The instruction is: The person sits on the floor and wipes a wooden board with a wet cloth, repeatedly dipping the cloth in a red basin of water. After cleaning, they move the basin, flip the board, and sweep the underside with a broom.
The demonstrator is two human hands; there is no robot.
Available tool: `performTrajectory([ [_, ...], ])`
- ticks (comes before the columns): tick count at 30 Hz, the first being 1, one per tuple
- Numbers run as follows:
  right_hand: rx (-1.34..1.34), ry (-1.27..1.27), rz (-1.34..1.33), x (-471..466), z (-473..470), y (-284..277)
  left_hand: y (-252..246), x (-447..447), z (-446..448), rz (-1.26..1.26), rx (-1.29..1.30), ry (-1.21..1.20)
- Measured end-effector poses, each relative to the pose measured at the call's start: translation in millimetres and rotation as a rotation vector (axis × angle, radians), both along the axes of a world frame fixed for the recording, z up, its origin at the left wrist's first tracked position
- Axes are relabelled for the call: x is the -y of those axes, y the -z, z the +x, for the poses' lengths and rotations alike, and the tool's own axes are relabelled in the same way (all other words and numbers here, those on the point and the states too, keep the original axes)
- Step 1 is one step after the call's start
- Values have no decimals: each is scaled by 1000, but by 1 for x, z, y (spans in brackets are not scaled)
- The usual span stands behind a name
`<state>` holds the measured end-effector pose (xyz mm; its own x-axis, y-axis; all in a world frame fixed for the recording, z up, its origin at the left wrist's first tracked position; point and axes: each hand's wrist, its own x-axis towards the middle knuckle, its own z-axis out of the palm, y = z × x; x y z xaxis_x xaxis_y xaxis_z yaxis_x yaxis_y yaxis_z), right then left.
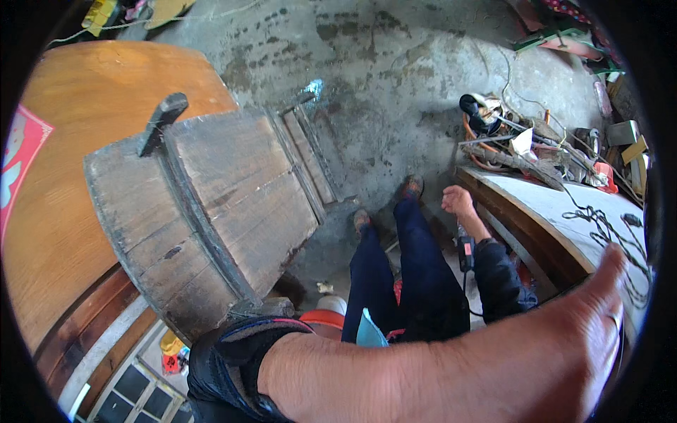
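My left forearm crosses the foreground, its dark sleeve pushed up. At the right rim my left hand is very close to the camera, with a ring on one finger. Some of its fingers are hidden, so I cannot tell whether it holds anything. My right hand hangs lower, beside my leg, with its fingers curled and nothing seen in them. Below its wrist a small black box on a cable hangs against the dark sleeve. To my left a weathered plank panel with dark battens rests partly over a brown wooden tabletop.
At the right a white-topped table bears a tangled black cord. Beyond it lies a heap of tools and sticks in and around a basket. An orange-red bucket stands by my legs on the stained concrete floor.
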<state>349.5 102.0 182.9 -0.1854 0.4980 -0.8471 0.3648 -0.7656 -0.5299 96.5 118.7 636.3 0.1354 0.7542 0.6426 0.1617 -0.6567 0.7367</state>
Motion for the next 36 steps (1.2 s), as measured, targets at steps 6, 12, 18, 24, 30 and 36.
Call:
performTrajectory([
  [6,189,-82,-31,-23,-4,36,41,-30,-16,-121,47,83],
  [12,170,74,-66,-16,4,84,92,-54,-38,-251,-19,119],
  [18,243,363,-36,-42,25,127,219,-66,-63,-485,-447,-23],
  [24,214,821,-40,-80,48,176,333,-39,-49,-726,-542,-51],
  [30,159,1166,-224,-105,84,247,399,-2,-33,-1007,-479,-9],
  [36,17,1217,-263,-137,121,302,434,21,-23,-1105,-460,-2],
])
